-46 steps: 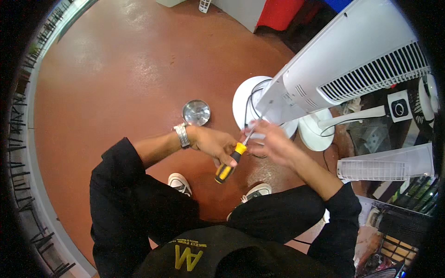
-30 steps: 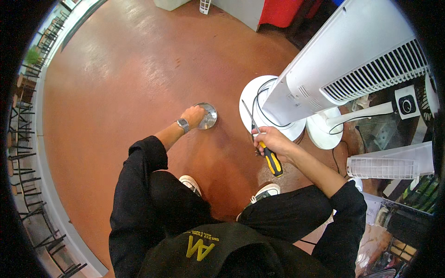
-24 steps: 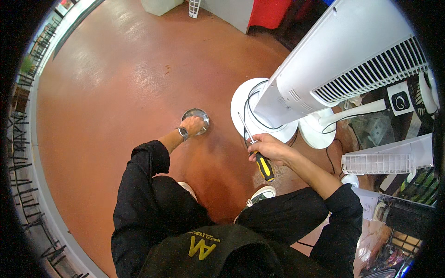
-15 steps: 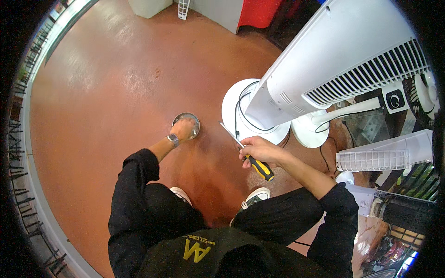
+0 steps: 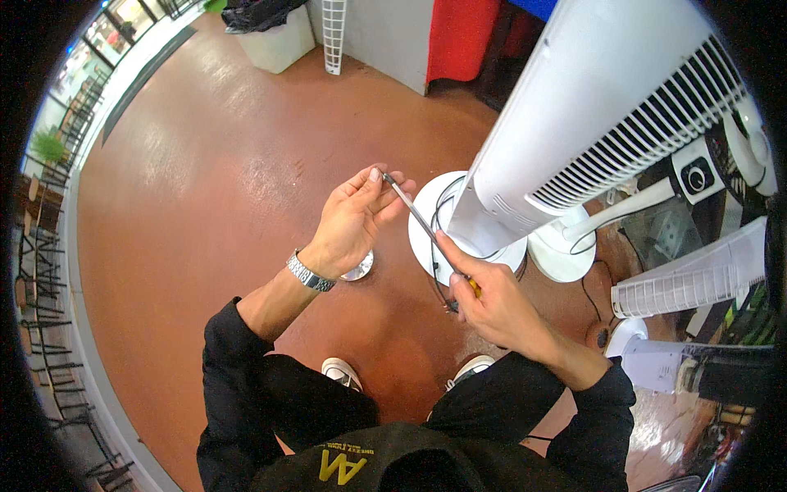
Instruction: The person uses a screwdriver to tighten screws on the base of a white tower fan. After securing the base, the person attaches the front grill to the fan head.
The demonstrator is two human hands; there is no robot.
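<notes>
My right hand (image 5: 494, 302) is closed round the handle of a screwdriver (image 5: 423, 220), its index finger laid along the steel shaft. Yellow shows on the part of the handle that is not covered. The shaft points up and left to my left hand (image 5: 354, 215), whose thumb and fingertips are pinched at its tip. A small dark piece shows there, too small to name. Below my left wrist a round metal dish (image 5: 359, 267) rests on the floor, mostly hidden by the hand. To the right, a white tower fan (image 5: 566, 123) stands tilted on its round white base (image 5: 428, 239).
A black cord (image 5: 439, 271) loops over the base. Another white round base (image 5: 564, 250), a white fan grille (image 5: 680, 283) and other fan parts crowd the right side. A white bin (image 5: 279, 45) and a white grille (image 5: 334, 37) stand at the back, beside a grey panel (image 5: 381, 41).
My left hand has come up out of the metal dish to the screwdriver's tip. My right hand has turned the screwdriver and raised it. The view has tilted up slightly.
</notes>
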